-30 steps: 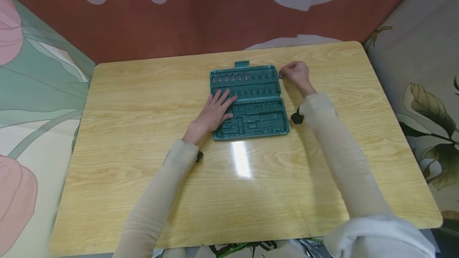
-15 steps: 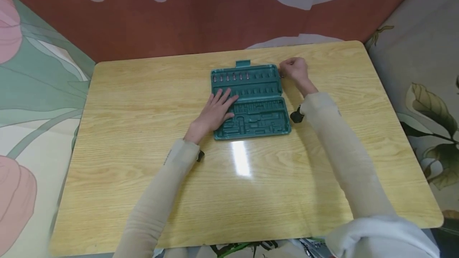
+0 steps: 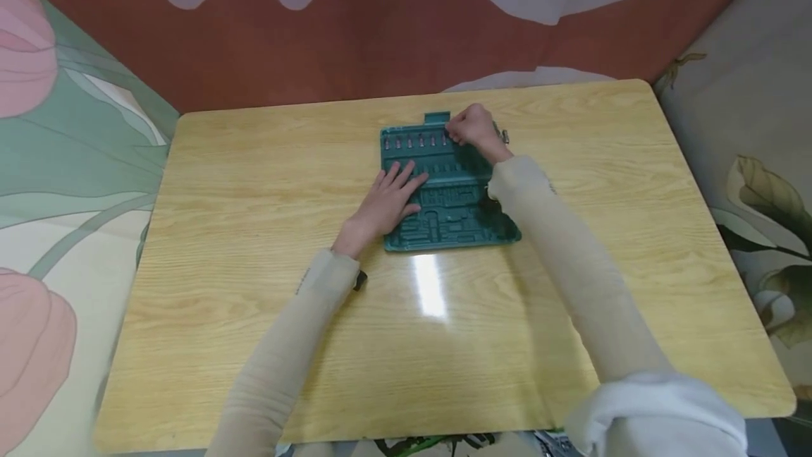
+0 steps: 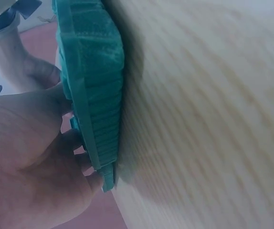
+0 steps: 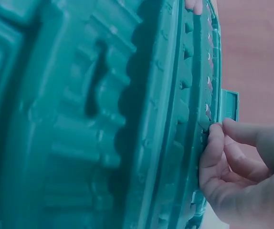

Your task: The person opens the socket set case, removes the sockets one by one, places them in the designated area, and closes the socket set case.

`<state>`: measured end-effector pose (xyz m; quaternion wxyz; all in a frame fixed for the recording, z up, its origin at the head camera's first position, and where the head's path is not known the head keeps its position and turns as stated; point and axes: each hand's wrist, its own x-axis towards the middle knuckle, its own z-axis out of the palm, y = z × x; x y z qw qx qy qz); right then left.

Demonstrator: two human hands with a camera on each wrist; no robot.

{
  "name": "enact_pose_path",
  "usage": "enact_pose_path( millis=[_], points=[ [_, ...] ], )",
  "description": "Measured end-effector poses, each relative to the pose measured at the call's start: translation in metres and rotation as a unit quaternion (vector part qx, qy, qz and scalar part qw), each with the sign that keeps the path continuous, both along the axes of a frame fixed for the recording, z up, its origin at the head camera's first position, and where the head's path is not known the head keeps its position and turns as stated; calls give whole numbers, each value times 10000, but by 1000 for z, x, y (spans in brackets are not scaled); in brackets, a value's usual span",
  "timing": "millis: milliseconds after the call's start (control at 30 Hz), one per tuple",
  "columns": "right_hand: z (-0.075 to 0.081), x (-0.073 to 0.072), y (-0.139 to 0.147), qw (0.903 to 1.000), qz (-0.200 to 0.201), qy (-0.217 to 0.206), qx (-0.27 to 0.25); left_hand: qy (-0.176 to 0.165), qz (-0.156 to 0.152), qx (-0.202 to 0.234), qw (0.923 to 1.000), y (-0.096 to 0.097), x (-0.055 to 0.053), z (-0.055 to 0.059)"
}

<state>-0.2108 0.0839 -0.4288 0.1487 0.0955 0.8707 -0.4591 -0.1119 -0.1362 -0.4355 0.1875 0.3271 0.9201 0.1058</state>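
The case (image 3: 452,226) is glossy plastic, the table (image 3: 254,196) smooth wood grain.

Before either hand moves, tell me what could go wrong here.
The right hand works right beside the row of small bits, so it might nudge the end one out of its slot.
The small metal pieces at the upper right edge of the green case sit near the right wrist and could get brushed aside.
If the left hand lifts off, the case might shift.
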Motion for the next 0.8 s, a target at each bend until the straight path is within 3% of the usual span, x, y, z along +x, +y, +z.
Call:
enact_pose_path(
  millis=[200, 300, 633, 800],
  points=[
    [4, -5, -7, 9986, 324, -6, 426, 35, 32, 1, 10000, -2, -1, 2],
    [1, -7, -9, 9986, 341, -102, 397, 34, 16, 9, 10000, -4, -2, 2],
    [-7, -2, -13, 9994, 48, 79, 333, -92, 33, 10, 10000, -6, -4, 4],
    [-5, -2, -15, 9997, -244, -49, -70, -144, 43, -12, 9999, -9, -5, 5]
  ],
)
